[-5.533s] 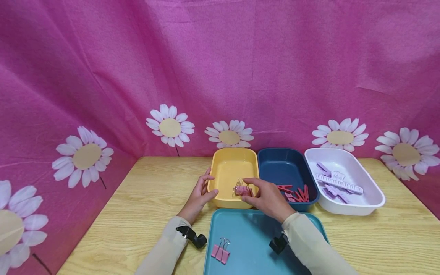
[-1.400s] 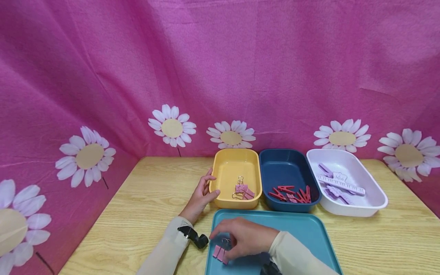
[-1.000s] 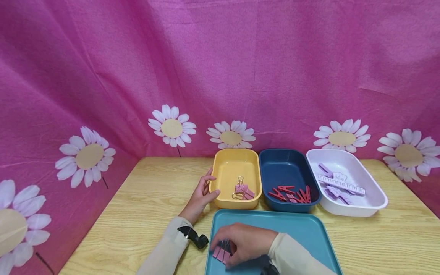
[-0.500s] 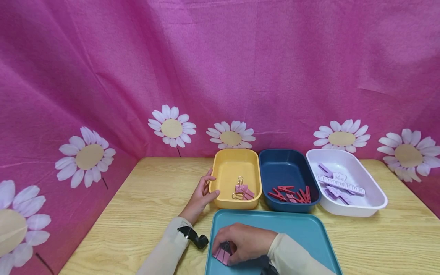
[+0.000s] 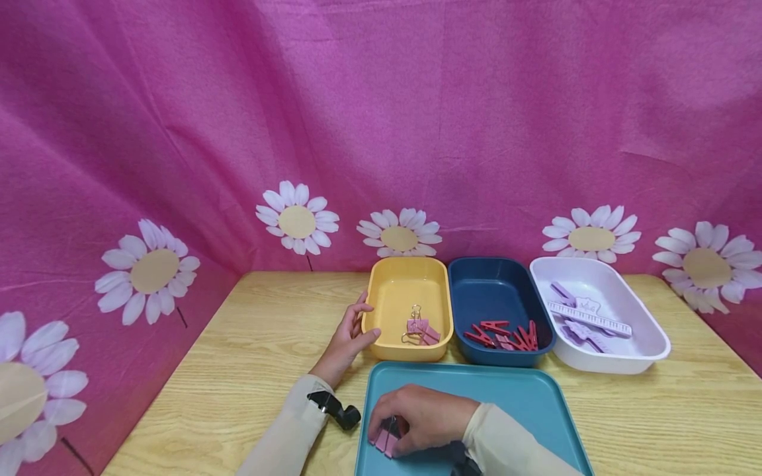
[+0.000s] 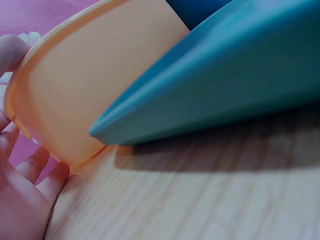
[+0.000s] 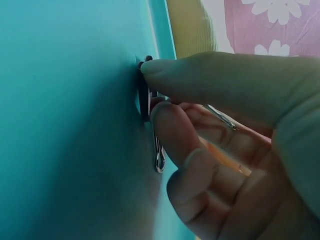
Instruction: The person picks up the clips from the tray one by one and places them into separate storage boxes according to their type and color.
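Observation:
In the head view my right hand (image 5: 425, 416) reaches down to the teal tray (image 5: 506, 390). Its thumb and fingers pinch a pink binder clip (image 5: 385, 441) at the two ends of its body. The right wrist view shows the clip's dark edge (image 7: 144, 92) close to the tray, a silver wire handle (image 7: 159, 157) sticking out; fingers cover the rest. My left hand (image 5: 342, 340) holds the left side of a yellow bin (image 5: 405, 354), thumb and a fingertip over the rim, other fingers along the outside. Pink binder clips (image 5: 424, 330) with wire handles lie inside it.
Right of the yellow bin stands a navy bin (image 5: 494, 270) with red clothespins (image 5: 524, 338). Beside that, a white bin (image 5: 649, 354) contains lilac clips (image 5: 586, 317). A pink daisy-print curtain (image 5: 381, 119) hangs behind the wooden table (image 5: 256, 344).
Earlier, the right hand was over the yellow bin with a pink binder clip, now lying in it. The hand then came down to the tray and its fingers closed on another clip. The left hand stays.

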Demonstrator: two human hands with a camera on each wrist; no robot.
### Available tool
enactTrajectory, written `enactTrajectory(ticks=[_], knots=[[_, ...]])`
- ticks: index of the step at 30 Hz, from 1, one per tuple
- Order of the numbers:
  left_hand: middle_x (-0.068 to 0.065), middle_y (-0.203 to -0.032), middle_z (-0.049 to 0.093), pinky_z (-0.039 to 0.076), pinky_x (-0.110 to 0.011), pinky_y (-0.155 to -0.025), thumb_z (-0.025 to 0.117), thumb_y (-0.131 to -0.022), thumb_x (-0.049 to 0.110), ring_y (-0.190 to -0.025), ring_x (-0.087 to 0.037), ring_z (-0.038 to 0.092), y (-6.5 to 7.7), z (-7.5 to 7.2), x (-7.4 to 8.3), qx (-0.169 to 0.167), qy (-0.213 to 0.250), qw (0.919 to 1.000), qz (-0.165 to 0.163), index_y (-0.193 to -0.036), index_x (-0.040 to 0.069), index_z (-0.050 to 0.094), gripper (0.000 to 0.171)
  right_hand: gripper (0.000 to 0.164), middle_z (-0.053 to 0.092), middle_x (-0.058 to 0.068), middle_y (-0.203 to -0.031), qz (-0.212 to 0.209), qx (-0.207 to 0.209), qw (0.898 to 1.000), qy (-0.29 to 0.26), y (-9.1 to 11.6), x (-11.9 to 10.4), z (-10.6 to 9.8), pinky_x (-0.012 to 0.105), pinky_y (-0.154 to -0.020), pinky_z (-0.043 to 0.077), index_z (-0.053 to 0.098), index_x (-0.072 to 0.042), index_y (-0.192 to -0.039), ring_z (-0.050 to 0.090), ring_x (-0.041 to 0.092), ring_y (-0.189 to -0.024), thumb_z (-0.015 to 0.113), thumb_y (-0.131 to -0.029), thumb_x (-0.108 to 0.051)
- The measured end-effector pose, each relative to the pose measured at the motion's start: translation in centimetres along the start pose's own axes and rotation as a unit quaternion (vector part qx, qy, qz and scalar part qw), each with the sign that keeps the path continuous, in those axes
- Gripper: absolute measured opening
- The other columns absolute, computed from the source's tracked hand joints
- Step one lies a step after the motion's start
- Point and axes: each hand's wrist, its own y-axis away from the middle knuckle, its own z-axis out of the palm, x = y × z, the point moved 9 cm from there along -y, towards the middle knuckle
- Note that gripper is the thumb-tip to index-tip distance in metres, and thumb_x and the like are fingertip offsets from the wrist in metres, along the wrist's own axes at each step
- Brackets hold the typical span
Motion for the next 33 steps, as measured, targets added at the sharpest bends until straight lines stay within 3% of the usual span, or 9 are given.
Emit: enactTrajectory(ticks=[21, 26, 31, 33], knots=[[0.012, -0.159, 0.014, 0.034, -0.031, -0.108, 0.061, -0.093, 0.005, -0.142, -0.016, 0.025, -0.3, -0.2, -0.2, 0.005, -0.006, 0.9999, -0.013, -0.135, 0.0, 0.037, 0.048, 0.029, 0.063, -0.017, -0.101, 0.005, 0.033, 0.999, -0.017, 0.2, -0.1, -1.1, 0.016, -0.066, 0.05, 0.07, -0.023, -0.111, 0.054, -0.004, -0.073, 0.075, -0.084, -0.015], [0.003, -0.162, 0.008, 0.03, -0.034, -0.111, 0.058, -0.093, 0.001, -0.144, -0.02, 0.019, 0.0, 0.1, 0.6, -0.003, -0.007, 0.9998, -0.02, -0.136, -0.004, 0.034, 0.049, 0.027, 0.064, -0.018, -0.1, 0.022, 0.06, 0.997, -0.032, 0.6, 0.2, -2.2, 0.017, -0.068, 0.051, 0.07, -0.024, -0.111, 0.057, -0.002, -0.074, 0.074, -0.086, -0.017], [0.001, -0.162, 0.005, 0.036, -0.029, -0.107, 0.058, -0.094, 0.003, -0.144, -0.023, 0.022, 0.8, 0.8, 2.1, -0.013, -0.009, 0.9996, -0.023, -0.136, -0.005, 0.032, 0.051, 0.026, 0.065, -0.015, -0.104, 0.032, 0.103, 0.993, -0.044, 1.1, 0.5, -3.7, 0.018, -0.07, 0.053, 0.07, -0.021, -0.112, 0.06, 0.0, -0.076, 0.073, -0.086, -0.021], [0.003, -0.162, 0.006, 0.037, -0.029, -0.107, 0.059, -0.093, 0.004, -0.143, -0.023, 0.023, 0.5, 0.6, 1.5, -0.011, -0.006, 0.9998, -0.014, -0.135, -0.004, 0.032, 0.05, 0.028, 0.064, -0.014, -0.107, 0.039, 0.121, 0.991, -0.049, 1.3, 0.7, -4.3, 0.019, -0.071, 0.053, 0.07, -0.02, -0.113, 0.06, 0.001, -0.078, 0.074, -0.086, -0.022]])
